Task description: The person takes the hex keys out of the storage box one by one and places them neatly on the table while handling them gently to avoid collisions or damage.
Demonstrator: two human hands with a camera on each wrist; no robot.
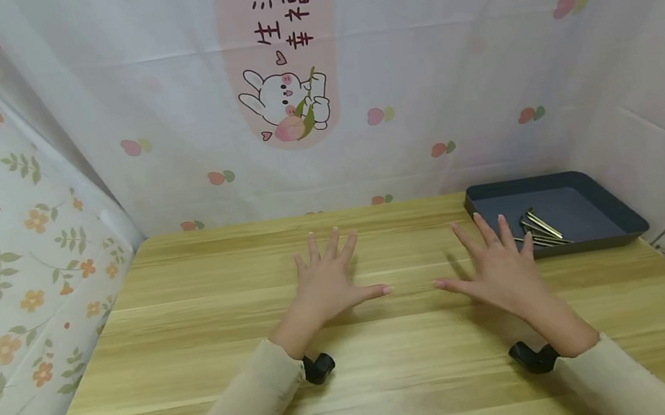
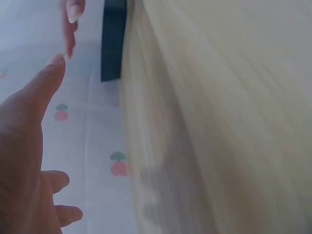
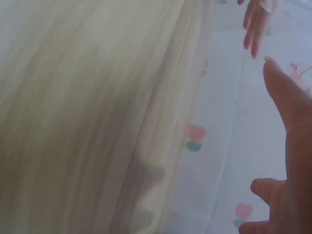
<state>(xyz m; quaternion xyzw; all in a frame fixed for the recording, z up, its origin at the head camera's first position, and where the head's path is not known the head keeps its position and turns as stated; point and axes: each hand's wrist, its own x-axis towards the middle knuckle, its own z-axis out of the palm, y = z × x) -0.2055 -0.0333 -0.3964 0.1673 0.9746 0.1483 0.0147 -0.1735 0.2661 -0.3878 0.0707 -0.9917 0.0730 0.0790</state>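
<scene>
My left hand point(image 1: 327, 283) hovers over the wooden table point(image 1: 418, 365), palm down, its fingers spread and its thumb pointing right. It holds nothing. The right hand point(image 1: 504, 272) is likewise spread above the table, thumb toward the left one, and holds nothing. Its fingertips overlap the front left corner of a dark grey tray point(image 1: 605, 241) in the head view; whether they touch it I cannot tell. Several thin brass-coloured metal pieces point(image 1: 542, 229) lie in the tray's left part, partly hidden by the right hand. In the left wrist view the tray point(image 2: 113, 44) shows as a dark edge.
A white curtain point(image 1: 415, 68) with a rabbit print hangs along the table's back edge. Floral cloth point(image 1: 17, 280) borders the left side, and a pale sheet point(image 1: 663, 104) the right. Black wrist mounts point(image 1: 532, 357) sit under both sleeves.
</scene>
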